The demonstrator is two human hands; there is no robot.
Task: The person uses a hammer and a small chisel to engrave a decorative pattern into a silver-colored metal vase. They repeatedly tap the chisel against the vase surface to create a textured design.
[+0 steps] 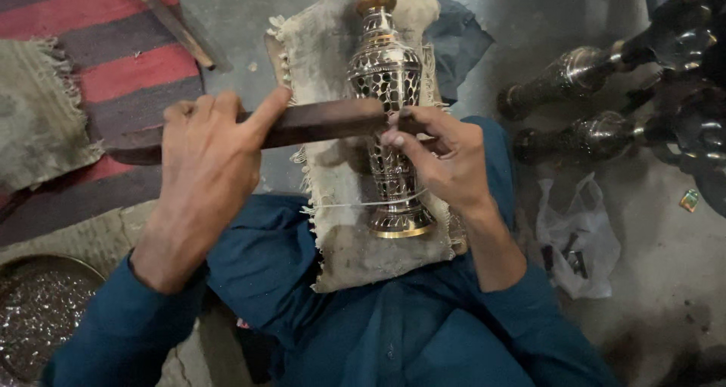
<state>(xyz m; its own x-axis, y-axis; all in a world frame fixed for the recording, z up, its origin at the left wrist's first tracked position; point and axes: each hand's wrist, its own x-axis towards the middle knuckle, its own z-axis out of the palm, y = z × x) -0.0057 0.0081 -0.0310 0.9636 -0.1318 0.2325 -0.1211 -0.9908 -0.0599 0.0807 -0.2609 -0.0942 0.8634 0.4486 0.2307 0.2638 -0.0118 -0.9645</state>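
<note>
A pierced, silver-and-gold metal vessel lies lengthwise on a worn beige cloth over my lap. A long dark flat bar, like a file, lies across the vessel's body. My left hand grips the bar's left part from above. My right hand pinches the bar's right end with its fingertips, right beside the vessel. A thin white string crosses the vessel's lower stem.
Similar dark metal pieces lie on the grey floor at right, with a crumpled white plastic bag below them. A red-and-grey striped rug and a wooden stick are at left. A round metal pan sits bottom left.
</note>
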